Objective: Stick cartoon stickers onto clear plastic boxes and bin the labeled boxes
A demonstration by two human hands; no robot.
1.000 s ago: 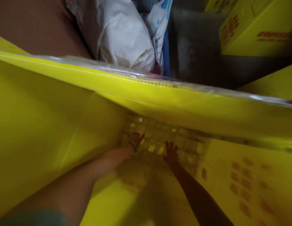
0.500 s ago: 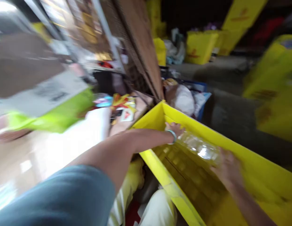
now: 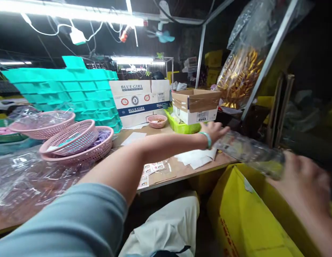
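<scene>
Between my two hands hangs a clear plastic tray (image 3: 248, 151) with rows of small pockets, lifted above the open yellow box (image 3: 243, 207) at my right. My left hand (image 3: 214, 131), with a teal band on its wrist, grips the tray's far end over the edge of the brown table (image 3: 179, 173). My right hand (image 3: 305, 182) is blurred at the right and closed on the tray's near end. White paper sheets (image 3: 196, 157) lie on the table just under my left hand.
Pink mesh baskets (image 3: 75, 141) and clear plastic film (image 3: 24, 178) cover the table's left. Stacked teal trays (image 3: 75, 87), a BLUE GIRL carton (image 3: 140, 100), a small cardboard box (image 3: 195, 105) on a green tray and a bag of gold items (image 3: 240, 75) stand behind.
Both hands were deep in the yellow box on the clear trays; they lifted one tray out. My view swung up from the box to the table.
</scene>
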